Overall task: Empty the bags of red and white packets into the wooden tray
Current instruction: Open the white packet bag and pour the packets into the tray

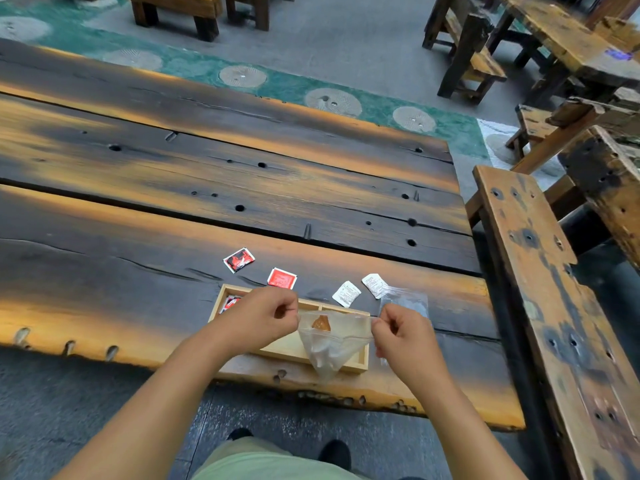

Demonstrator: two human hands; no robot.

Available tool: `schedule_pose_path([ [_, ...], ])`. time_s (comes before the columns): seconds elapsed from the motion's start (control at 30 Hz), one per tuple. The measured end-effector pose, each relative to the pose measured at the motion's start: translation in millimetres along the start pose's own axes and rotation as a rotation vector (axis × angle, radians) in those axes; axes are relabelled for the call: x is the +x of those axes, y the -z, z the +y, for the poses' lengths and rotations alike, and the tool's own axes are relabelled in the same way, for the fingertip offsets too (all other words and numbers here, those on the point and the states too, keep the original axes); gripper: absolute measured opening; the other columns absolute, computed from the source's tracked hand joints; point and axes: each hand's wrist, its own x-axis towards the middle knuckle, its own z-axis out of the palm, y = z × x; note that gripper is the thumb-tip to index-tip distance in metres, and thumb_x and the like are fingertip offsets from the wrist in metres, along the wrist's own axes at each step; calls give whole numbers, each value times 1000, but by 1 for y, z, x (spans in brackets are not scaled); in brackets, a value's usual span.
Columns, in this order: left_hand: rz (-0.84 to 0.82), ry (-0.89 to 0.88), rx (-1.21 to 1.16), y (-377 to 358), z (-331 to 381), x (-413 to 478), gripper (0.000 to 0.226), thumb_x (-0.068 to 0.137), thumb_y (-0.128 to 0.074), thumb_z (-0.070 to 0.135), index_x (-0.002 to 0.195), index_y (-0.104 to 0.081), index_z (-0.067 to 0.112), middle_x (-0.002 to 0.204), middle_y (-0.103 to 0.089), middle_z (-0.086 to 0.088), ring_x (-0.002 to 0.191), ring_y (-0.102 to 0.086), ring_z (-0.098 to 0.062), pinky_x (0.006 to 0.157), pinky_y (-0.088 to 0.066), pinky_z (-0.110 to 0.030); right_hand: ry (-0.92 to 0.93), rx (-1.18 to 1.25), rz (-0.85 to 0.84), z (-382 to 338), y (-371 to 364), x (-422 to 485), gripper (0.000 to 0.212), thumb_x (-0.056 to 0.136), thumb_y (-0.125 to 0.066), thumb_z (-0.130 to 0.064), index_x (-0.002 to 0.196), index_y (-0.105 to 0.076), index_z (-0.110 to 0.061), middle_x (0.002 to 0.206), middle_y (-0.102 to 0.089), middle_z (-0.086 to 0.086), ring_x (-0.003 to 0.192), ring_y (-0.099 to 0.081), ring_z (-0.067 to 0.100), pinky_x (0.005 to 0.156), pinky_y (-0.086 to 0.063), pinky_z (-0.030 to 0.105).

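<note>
A clear plastic bag [330, 344] hangs over the wooden tray [362, 363], stretched between both hands. My left hand [266, 315] pinches its left top corner and my right hand [398, 332] pinches its right top corner. An orange-brown packet [321, 323] shows inside near the bag's top. A red and white packet [230, 303] lies in the tray's left compartment, partly hidden by my left hand. On the table beyond the tray lie two red packets [239, 259] [282, 278] and two white packets [346, 293] [373, 285].
Another clear bag [405, 301] lies flat on the table right of the tray. The dark plank table [173, 188] stretches far to the left and back. A wooden bench [540, 289] runs along the right side. Other benches and tables stand beyond.
</note>
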Motion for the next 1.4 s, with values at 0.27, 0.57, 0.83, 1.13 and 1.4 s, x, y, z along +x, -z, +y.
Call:
schedule_pose_path([
  [0.27, 17, 104, -273, -4, 13, -2, 29, 89, -60, 54, 107, -61, 31, 101, -68, 10, 91, -65, -1, 86, -54, -40, 60, 97, 88, -65, 38, -10, 27, 87, -55, -7, 63, -44, -2, 61, -53, 24, 46, -59, 11, 59, -55, 50],
  [0.57, -179, -214, -596, -19, 81, 19, 114, 51, -85, 65, 146, -24, 52, 144, -48, 19, 133, -44, 4, 102, -43, -19, 74, 534, 85, -106, 82, -12, 31, 92, -53, 1, 62, -47, 2, 51, -51, 9, 43, -51, 19, 46, -47, 27],
  [0.83, 109, -300, -853, -7, 107, 34, 85, 55, -84, 63, 123, -55, 22, 98, -71, 1, 94, -68, -15, 78, -54, -26, 70, 846, 18, -128, 86, -5, 33, 98, -48, -12, 66, -50, -10, 55, -53, 9, 46, -54, 21, 50, -49, 30],
  [1.13, -26, -11, -1468, -27, 86, 43, 84, 54, -91, 51, 122, -60, 12, 91, -66, -15, 68, -65, -29, 75, -53, -45, 34, 386, 168, -64, 41, -5, 40, 86, -55, -56, 86, -59, -17, 90, -68, 8, 89, -67, 26, 85, -57, 47],
  [1.4, -84, 289, -1513, -63, 53, 43, 87, 58, -90, 48, 125, -60, 2, 88, -69, -16, 70, -68, -29, 75, -56, -43, -446, 810, -371, -16, 0, -21, 42, 91, -65, -36, 121, -62, -7, 114, -74, 15, 97, -73, 32, 81, -61, 44],
])
